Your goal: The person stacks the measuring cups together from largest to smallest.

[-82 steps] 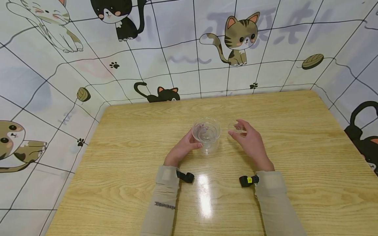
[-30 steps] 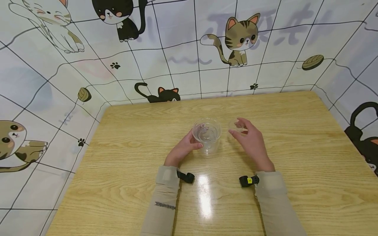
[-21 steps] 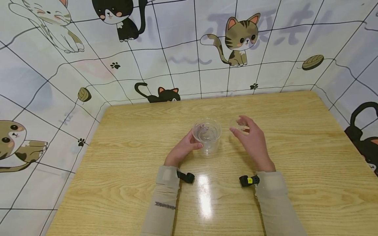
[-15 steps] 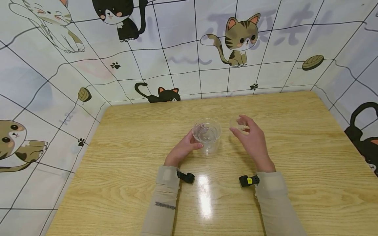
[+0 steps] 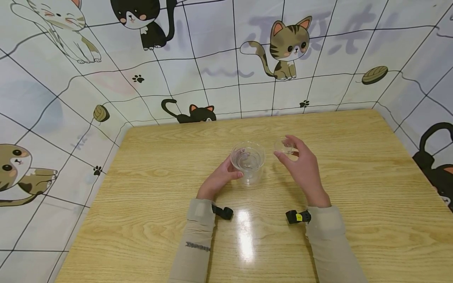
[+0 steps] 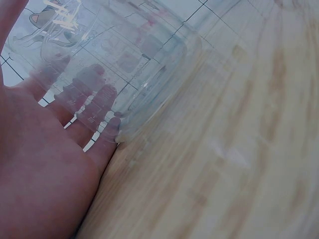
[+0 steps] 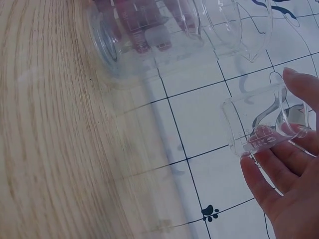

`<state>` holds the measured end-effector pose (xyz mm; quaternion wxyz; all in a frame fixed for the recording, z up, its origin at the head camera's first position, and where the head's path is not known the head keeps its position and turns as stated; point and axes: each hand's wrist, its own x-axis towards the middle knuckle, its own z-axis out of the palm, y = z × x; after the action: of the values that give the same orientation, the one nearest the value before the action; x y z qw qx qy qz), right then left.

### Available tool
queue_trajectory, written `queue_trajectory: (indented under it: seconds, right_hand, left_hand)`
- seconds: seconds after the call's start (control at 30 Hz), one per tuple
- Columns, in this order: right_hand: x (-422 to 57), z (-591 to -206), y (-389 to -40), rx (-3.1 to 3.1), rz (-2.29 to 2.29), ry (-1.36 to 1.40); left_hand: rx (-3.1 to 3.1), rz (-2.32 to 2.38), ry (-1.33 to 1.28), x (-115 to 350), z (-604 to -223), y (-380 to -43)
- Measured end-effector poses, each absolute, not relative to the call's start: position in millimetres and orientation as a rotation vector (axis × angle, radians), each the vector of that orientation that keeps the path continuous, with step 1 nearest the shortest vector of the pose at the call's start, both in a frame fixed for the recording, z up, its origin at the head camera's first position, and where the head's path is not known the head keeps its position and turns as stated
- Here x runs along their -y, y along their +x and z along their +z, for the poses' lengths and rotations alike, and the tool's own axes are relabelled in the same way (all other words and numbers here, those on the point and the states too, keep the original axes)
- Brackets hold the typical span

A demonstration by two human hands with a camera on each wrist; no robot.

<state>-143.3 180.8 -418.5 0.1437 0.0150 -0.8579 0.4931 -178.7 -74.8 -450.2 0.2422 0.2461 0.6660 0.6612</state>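
A large clear beaker [image 5: 253,169] stands upright on the wooden table, with several rings visible inside its rim. My left hand [image 5: 220,177] holds it from the left, thumb at the near side; in the left wrist view the fingers show behind the beaker wall [image 6: 134,64]. To its right, my right hand [image 5: 303,165] grips a small clear beaker [image 5: 283,146] between thumb and fingers. In the right wrist view this small beaker [image 7: 244,119] is raised off the table, mouth up, apart from the large beaker [image 7: 149,52], and white printed marks show on its wall.
The wooden table [image 5: 148,173] ends at a wall covering [image 5: 219,59] printed with grid lines and cartoon cats. The covering also rises along the left and right sides. A bright light reflection lies on the tabletop between the forearms.
My right hand has shifted slightly up and away with the small beaker, tipping it a little. The left hand and large beaker have stayed in place.
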Motion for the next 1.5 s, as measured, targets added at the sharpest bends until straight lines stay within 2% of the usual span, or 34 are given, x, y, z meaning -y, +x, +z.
queue_trajectory:
  seconds: [1.5]
  right_hand:
    - [-165.8, -409.3, -139.7, 2.439, 1.423, 0.146]
  left_hand:
    - [-1.828, 1.798, 0.682, 74.7, -449.5, -179.0]
